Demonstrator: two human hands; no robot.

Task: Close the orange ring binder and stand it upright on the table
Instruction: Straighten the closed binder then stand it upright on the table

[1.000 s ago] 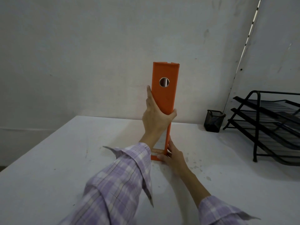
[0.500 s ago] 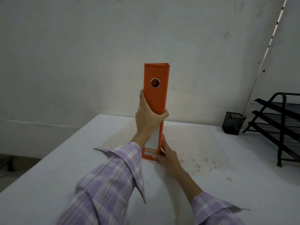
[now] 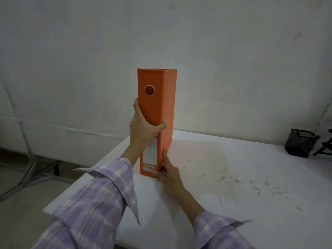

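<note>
The orange ring binder (image 3: 158,108) stands upright and closed on the white table (image 3: 224,177), its spine with a round finger hole facing me. My left hand (image 3: 143,128) wraps around the middle of the spine, thumb on the right edge. My right hand (image 3: 168,172) lies against the lower right corner of the binder, fingers flat along its side cover near the table. A white label on the lower spine is partly hidden by my left wrist.
A black mesh pen cup (image 3: 301,145) sits at the far right by the wall, with part of a black tray stand (image 3: 323,150) beside it. The table's left edge (image 3: 86,177) runs close to the binder. Brown specks mark the tabletop on the right.
The view has shifted left, so the pen cup and tray stand have slid toward the right edge. The binder's right side cover now shows. Both hands keep the same hold.
</note>
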